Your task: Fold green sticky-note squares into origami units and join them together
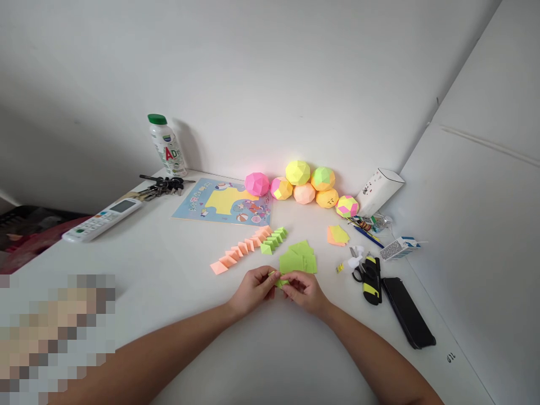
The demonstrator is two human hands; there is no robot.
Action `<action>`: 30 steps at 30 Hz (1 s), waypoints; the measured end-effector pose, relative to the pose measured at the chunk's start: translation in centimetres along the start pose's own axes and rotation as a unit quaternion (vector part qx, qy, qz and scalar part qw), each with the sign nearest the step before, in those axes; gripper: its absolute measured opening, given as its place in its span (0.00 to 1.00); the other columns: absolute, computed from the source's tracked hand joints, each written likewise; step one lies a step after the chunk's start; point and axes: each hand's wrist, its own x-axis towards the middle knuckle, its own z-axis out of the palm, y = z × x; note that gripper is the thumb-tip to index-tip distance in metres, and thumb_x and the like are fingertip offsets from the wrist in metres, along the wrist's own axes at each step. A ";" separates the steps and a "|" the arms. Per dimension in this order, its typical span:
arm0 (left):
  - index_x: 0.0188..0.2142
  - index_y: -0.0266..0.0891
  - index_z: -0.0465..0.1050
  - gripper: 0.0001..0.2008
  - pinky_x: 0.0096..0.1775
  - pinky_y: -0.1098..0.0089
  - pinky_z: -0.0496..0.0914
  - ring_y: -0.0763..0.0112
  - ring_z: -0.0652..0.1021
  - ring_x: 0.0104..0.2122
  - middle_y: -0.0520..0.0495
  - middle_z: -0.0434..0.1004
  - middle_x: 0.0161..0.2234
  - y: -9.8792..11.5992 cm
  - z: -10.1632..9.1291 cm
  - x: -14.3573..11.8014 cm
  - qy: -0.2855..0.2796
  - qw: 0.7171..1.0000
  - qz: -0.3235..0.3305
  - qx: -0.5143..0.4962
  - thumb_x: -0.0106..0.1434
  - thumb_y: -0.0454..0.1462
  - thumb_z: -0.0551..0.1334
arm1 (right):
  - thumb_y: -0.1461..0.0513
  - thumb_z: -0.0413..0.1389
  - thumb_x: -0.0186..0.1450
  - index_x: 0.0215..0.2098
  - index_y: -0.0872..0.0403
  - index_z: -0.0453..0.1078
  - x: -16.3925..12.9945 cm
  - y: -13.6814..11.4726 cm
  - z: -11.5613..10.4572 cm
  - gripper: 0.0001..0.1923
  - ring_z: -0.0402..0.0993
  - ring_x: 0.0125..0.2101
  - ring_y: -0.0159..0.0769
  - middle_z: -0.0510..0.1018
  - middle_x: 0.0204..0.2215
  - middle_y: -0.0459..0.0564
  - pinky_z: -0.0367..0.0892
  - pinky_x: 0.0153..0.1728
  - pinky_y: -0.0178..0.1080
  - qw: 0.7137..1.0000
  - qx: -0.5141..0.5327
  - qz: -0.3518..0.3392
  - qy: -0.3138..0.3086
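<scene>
Between my fingertips is a small folded piece of green paper (282,282), mostly hidden by the fingers. My left hand (253,291) pinches it from the left, and my right hand (307,289) pinches it from the right. Just beyond the hands lie several flat green paper squares (297,259), overlapping on the white table. Behind my left hand runs a row of folded peach paper pieces (240,249). Beside its far end stands a shorter row of folded green pieces (274,241).
Faceted paper balls (298,172) line the wall by a blue printed sheet (194,205). Leftward are a bottle (166,145), keys (164,184) and a remote control (103,219). Rightward lie orange and yellow paper squares (338,235), scissors (370,275), a phone (408,312) and a small box (399,248).
</scene>
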 end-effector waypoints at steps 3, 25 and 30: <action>0.24 0.37 0.65 0.19 0.21 0.75 0.58 0.78 0.64 0.16 0.56 0.64 0.14 0.0 0.0 0.0 0.006 1.000 0.000 -0.002 0.58 0.51 0.56 | 0.59 0.55 0.60 0.37 0.56 0.69 0.0 -0.3 0.0 0.10 0.71 0.21 0.30 0.73 0.22 0.45 0.67 0.23 0.33 1.000 0.017 0.017 -0.006; 0.26 0.38 0.64 0.19 0.20 0.75 0.62 0.77 0.69 0.16 0.55 0.68 0.18 -0.2 0.4 -0.3 0.026 0.999 -0.018 -0.001 0.57 0.52 0.55 | 0.64 0.55 0.58 0.28 0.56 0.69 0.2 -1.2 0.0 0.03 0.67 0.20 0.28 0.71 0.20 0.44 0.64 0.23 0.33 0.999 -0.018 0.006 -0.030; 0.24 0.38 0.62 0.19 0.18 0.77 0.58 0.79 0.65 0.14 0.57 0.65 0.15 -0.4 0.3 -0.4 0.029 1.000 -0.010 0.006 0.59 0.51 0.54 | 0.64 0.54 0.59 0.29 0.56 0.69 0.1 -1.1 -0.1 0.04 0.65 0.20 0.28 0.70 0.20 0.44 0.63 0.22 0.32 0.998 -0.032 -0.017 -0.051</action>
